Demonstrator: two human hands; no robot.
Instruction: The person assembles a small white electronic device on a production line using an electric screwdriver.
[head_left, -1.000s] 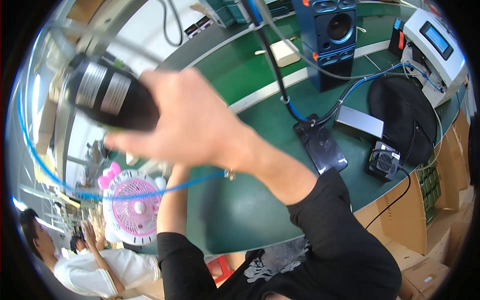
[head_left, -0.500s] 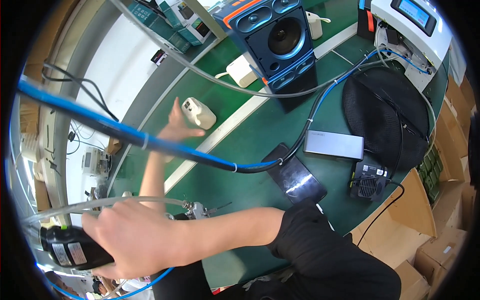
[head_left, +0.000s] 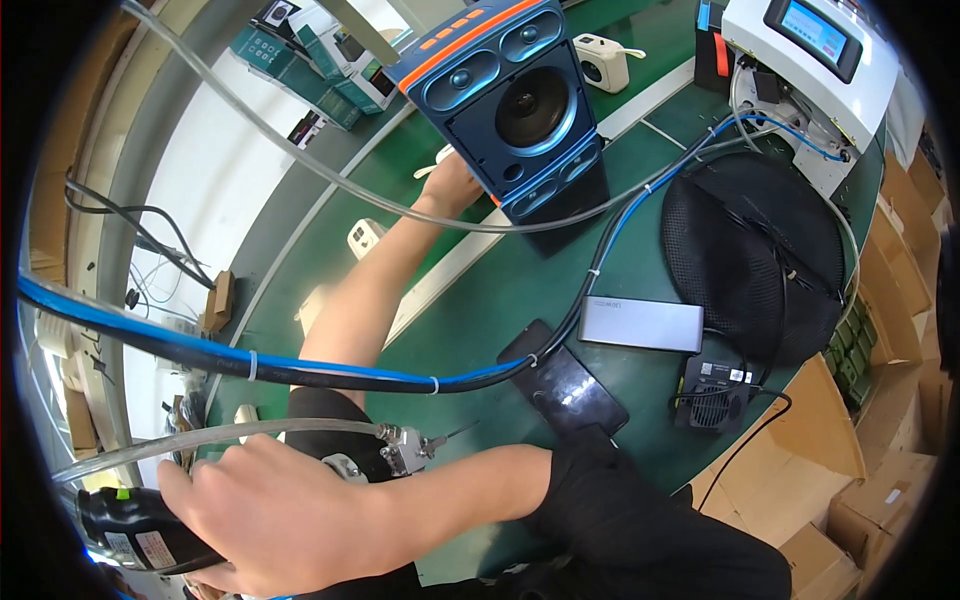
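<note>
My right hand (head_left: 290, 515) is wrapped round a black electric screwdriver (head_left: 150, 530), whose silver metal head (head_left: 405, 452) and thin tip point to the right. A clear hose (head_left: 220, 432) runs into that head. Stretched away to the far side, my left hand (head_left: 455, 187) reaches the left flank of a blue speaker (head_left: 500, 105) with orange trim. A white block-shaped device with a strap (head_left: 443, 155) shows just above this hand; the speaker hides my fingers. Another white device (head_left: 365, 238) sits left of my left forearm, and a third (head_left: 312, 305) is partly behind it.
A blue-and-black cable bundle (head_left: 330, 374) crosses over my left arm to a white machine with a screen (head_left: 820, 70). On the green table (head_left: 450, 350) lie a black phone (head_left: 565, 385), a silver box (head_left: 642, 324) and a round black mesh pouch (head_left: 755, 260). Cartons (head_left: 880, 510) stand right.
My left hand has moved away and right, from beside a white device to the speaker's side. The right hand keeps its grip on the screwdriver. The whole view has shifted slightly.
</note>
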